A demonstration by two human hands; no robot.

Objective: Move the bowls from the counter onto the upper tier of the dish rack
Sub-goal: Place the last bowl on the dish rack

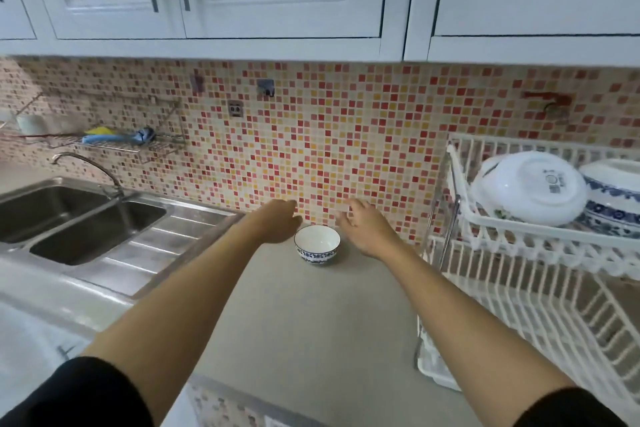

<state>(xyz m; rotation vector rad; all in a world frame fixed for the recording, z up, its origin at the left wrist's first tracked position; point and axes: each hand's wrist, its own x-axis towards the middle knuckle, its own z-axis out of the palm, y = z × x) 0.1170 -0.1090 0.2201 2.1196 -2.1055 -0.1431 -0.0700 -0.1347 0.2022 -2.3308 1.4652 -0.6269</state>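
Fingers of both my hands, left hand [277, 220] & right hand [367, 229], spread empty either side of small bowl [317, 244] on counter [311, 315], dish rack [540, 239] w/ bowls to right.

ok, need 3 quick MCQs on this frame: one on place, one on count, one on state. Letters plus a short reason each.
1. Where is the small bowl on the counter?
A. in the sink
B. between the two hands
C. on the rack's lower tier

2. How many bowls stand on the counter?
A. one
B. two
C. three

3. What is the state of the hands?
A. both closed on the bowl
B. left hand holds the bowl
C. both open, holding nothing

Answers:
1 B, the bowl sits between the left hand and the right hand.
2 A, only this bowl is on the counter; other dishes are on the dish rack upper tier.
3 C, fingers are spread beside the bowl, no grip on it.
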